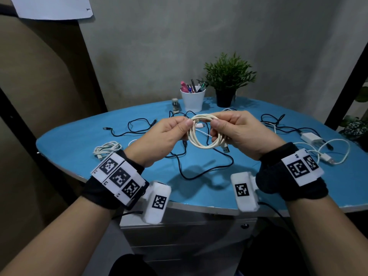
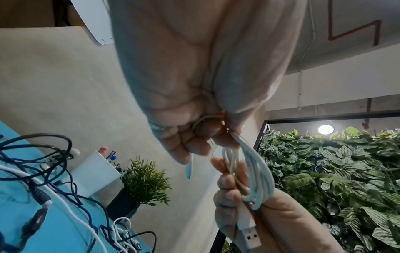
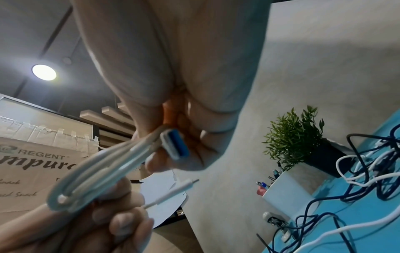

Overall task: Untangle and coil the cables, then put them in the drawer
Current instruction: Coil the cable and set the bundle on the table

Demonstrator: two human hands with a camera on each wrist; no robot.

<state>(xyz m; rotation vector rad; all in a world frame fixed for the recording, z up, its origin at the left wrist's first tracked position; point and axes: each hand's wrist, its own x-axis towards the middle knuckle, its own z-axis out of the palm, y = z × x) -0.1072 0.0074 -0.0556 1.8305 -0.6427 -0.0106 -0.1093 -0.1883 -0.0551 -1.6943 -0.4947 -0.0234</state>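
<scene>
Both hands, left hand (image 1: 163,134) and right hand (image 1: 239,132), pinch a cream-white round-coiled USB cable (image 1: 201,134) above the blue counter (image 1: 79,140); brown cardboard box (image 3: 32,171) reads "REGENT".

Place: a small office or desk corner.
Desk: a rounded table with a bright blue top (image 1: 83,140) stands against a plain grey wall (image 1: 159,46).
Pens: a white plastic cup full of pens (image 1: 192,100) sits at the back.
Plant: a small green plant in a black pot (image 1: 228,80) stands beside the cup.
Drawers: a grey metal drawer cabinet (image 1: 179,240) stands under the table.
Wires: loose black and white charging cables (image 1: 183,162) lie on the top.
Paper: a white sheet (image 1: 51,6) hangs on the wall.
</scene>
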